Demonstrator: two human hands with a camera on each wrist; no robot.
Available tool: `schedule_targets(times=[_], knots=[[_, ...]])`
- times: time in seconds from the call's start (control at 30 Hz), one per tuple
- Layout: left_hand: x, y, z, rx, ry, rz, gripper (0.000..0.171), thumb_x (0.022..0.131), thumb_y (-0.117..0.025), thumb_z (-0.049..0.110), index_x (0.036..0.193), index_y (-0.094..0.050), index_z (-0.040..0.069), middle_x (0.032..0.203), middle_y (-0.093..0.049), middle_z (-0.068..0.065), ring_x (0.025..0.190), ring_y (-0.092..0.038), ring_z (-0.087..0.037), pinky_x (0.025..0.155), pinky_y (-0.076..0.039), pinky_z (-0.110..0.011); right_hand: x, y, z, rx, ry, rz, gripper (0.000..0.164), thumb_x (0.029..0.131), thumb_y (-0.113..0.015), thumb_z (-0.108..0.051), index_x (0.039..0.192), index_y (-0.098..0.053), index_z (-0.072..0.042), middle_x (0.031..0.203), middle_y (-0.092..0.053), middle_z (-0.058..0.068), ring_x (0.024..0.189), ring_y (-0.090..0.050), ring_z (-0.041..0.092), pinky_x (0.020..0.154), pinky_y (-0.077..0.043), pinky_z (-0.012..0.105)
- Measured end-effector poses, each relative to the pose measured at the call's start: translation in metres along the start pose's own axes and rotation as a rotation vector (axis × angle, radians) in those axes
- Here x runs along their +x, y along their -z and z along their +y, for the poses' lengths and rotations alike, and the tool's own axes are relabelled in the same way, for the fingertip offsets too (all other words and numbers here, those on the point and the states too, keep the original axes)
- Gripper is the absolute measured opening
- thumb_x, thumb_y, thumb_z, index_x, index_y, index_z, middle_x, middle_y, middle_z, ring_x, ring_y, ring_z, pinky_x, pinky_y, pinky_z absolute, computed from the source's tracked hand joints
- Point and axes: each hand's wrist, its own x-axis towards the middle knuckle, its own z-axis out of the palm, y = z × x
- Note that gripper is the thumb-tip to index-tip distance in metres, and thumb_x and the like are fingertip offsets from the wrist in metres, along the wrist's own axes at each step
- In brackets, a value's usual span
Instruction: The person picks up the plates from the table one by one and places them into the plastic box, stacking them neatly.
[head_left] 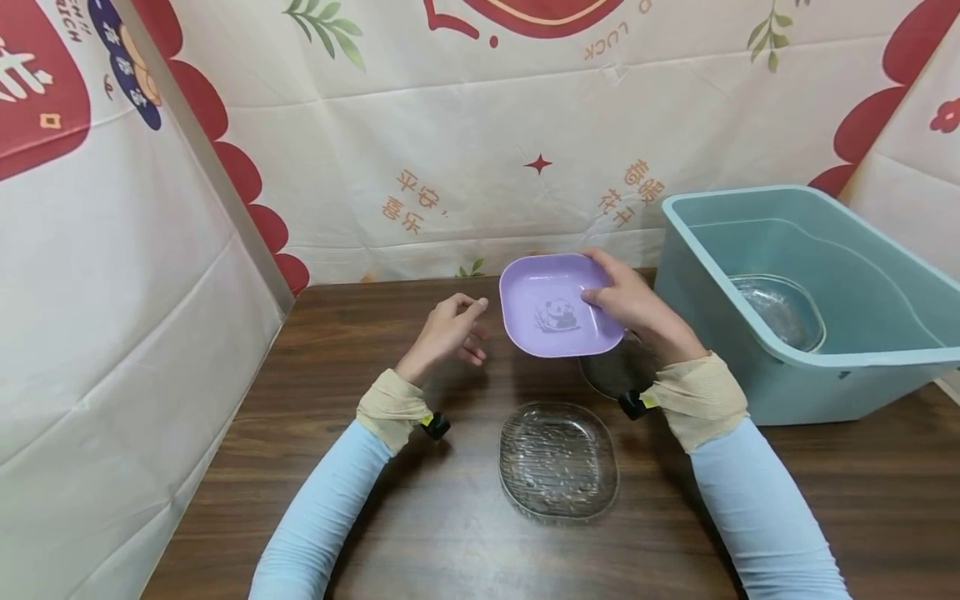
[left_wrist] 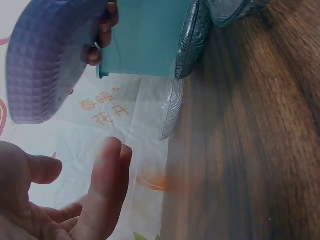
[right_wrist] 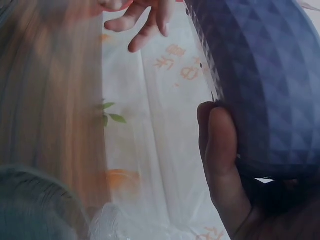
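My right hand (head_left: 633, 304) grips the right edge of a purple square bowl (head_left: 534, 325) with rounded corners, thumb over its inside. A grey panda picture is printed on its floor, and its outer wall (right_wrist: 280, 75) has a faceted diamond pattern. The bowl is held up above the table, tilted toward the head camera. To its left, my left hand (head_left: 448, 329) is held apart from it, fingers loosely bent and holding nothing. Below the bowl, a clear ribbed dish (head_left: 558, 462) lies on the table. Another clear dish (head_left: 611, 371) is partly hidden behind the bowl and right wrist.
A large teal bin (head_left: 787, 379) stands at the right, with a clear dish (head_left: 783, 312) inside by its left wall. Under everything is a dark wood-grain table (head_left: 300, 400). Printed white cloth (head_left: 480, 167) hangs along the back and sides.
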Motion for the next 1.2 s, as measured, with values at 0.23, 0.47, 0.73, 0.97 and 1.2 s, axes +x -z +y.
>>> schedule_targets(times=[0.23, 0.47, 0.73, 0.97, 1.2], knots=[[-0.001, -0.003, 0.001, 0.024, -0.001, -0.019, 0.044, 0.107, -0.054, 0.039, 0.128, -0.054, 0.001, 0.111, -0.069, -0.039, 0.05, -0.068, -0.021, 0.067, -0.065, -0.058, 0.003, 0.011, -0.026, 0.0, 0.032, -0.007, 0.062, 0.097, -0.049, 0.009, 0.156, -0.035, -0.004, 0.142, -0.046, 0.03, 0.125, -0.048, 0.041, 0.105, -0.045, 0.05], [-0.003, -0.005, 0.0, 0.037, 0.002, -0.047, 0.041, 0.107, -0.054, 0.035, 0.131, -0.053, 0.002, 0.114, -0.068, -0.039, 0.052, -0.069, -0.021, 0.069, -0.065, -0.059, 0.0, 0.031, -0.048, -0.074, 0.049, 0.053, 0.064, 0.094, -0.05, 0.01, 0.155, -0.037, -0.006, 0.146, -0.045, 0.031, 0.13, -0.046, 0.046, 0.11, -0.042, 0.061], [-0.005, -0.005, 0.001, 0.038, -0.005, -0.037, 0.039, 0.107, -0.055, 0.033, 0.13, -0.053, 0.002, 0.113, -0.069, -0.037, 0.053, -0.069, -0.022, 0.072, -0.064, -0.061, -0.012, 0.057, -0.067, -0.066, 0.044, 0.079, 0.064, 0.097, -0.048, 0.008, 0.157, -0.037, -0.012, 0.147, -0.046, 0.027, 0.126, -0.048, 0.04, 0.095, -0.052, 0.05], [-0.005, -0.003, 0.0, 0.068, -0.001, -0.053, 0.039, 0.107, -0.055, 0.034, 0.133, -0.054, 0.005, 0.115, -0.07, -0.035, 0.056, -0.072, -0.024, 0.07, -0.066, -0.057, -0.021, 0.085, -0.076, -0.127, 0.05, 0.104, 0.061, 0.099, -0.048, 0.005, 0.155, -0.036, -0.013, 0.144, -0.045, 0.026, 0.122, -0.047, 0.038, 0.082, -0.049, 0.037], [-0.006, -0.003, -0.002, 0.081, 0.005, -0.059, 0.039, 0.107, -0.055, 0.034, 0.134, -0.054, 0.005, 0.114, -0.07, -0.034, 0.057, -0.072, -0.025, 0.066, -0.067, -0.052, -0.025, 0.117, -0.089, -0.187, 0.064, 0.137, 0.062, 0.098, -0.047, 0.008, 0.155, -0.034, -0.011, 0.143, -0.044, 0.026, 0.12, -0.045, 0.036, 0.078, -0.047, 0.033]])
